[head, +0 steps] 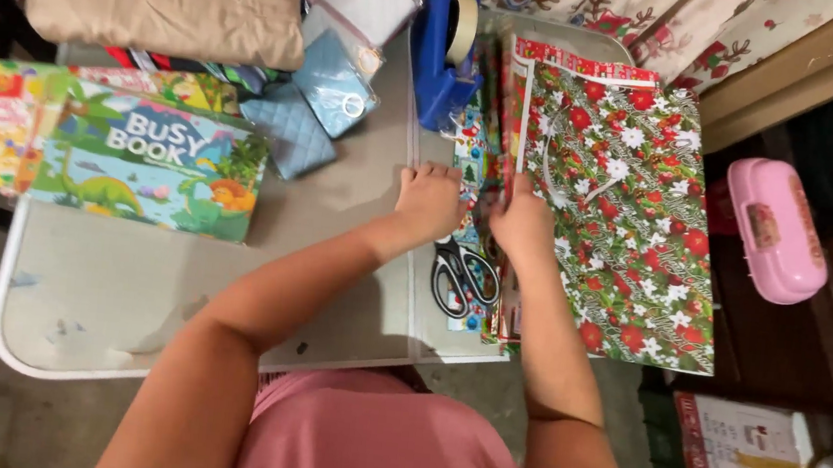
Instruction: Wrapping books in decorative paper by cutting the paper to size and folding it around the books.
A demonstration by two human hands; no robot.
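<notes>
we are pressing our left hand (427, 200) flat on the paper (472, 169), right hand (523, 223) pinching the bag (629, 212) edge lying rightward, long axis running away.

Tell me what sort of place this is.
Probably a home gift-wrapping spot, maybe a garage or storeroom: a grey folding table holds a red floral gift bag, a blue tape dispenser and black-handled scissors, with cardboard boxes on the floor.
</notes>
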